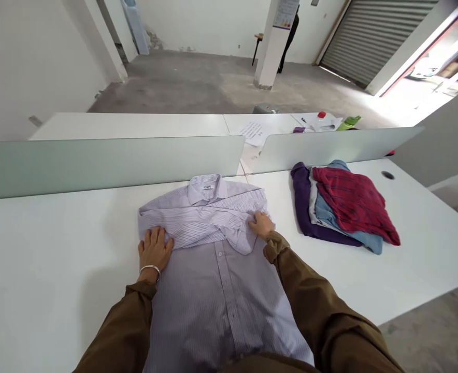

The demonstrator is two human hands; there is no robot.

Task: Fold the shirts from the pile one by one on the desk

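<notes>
A light purple striped button-up shirt (198,274) lies front up on the white table, its collar at the far end and its sleeves crossed over the chest. My left hand (155,251) rests on the shirt's left edge, fingers apart and flat, with a bracelet on the wrist. On the right side, my right hand (262,225) has its fingers bent together on the folded sleeve fabric near the shoulder. The shirt's lower end reaches down to my body.
Right of the shirt, a pile of clothes (345,207) in red, blue, grey and purple lies on the table (58,259). Frosted dividers (116,160) run along its far edge. Beyond are papers (253,132) and a green object (348,123). A person (291,39) stands partly behind a pillar.
</notes>
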